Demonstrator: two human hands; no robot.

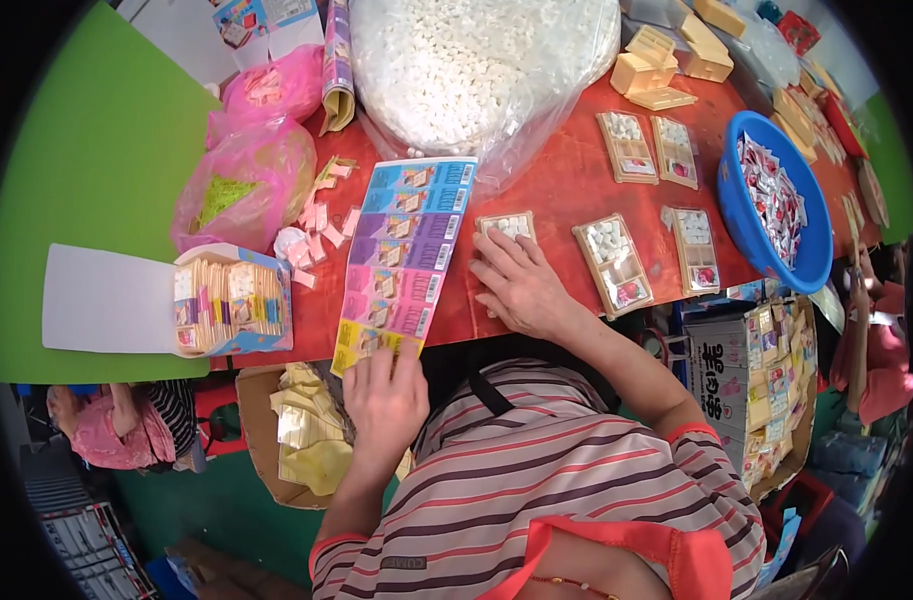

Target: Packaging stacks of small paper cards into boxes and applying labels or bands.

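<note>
Under right hand (517,285), flat: tray (507,226) half hidden; left hand (385,392) pinches sheet (407,260).

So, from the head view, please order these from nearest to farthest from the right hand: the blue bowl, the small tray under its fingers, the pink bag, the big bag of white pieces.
1. Small tray, under the right hand.
2. Big bag of white pieces, straight behind on the table.
3. Blue bowl, to the right; pink bag, to the left. These two are too close to call.
</note>
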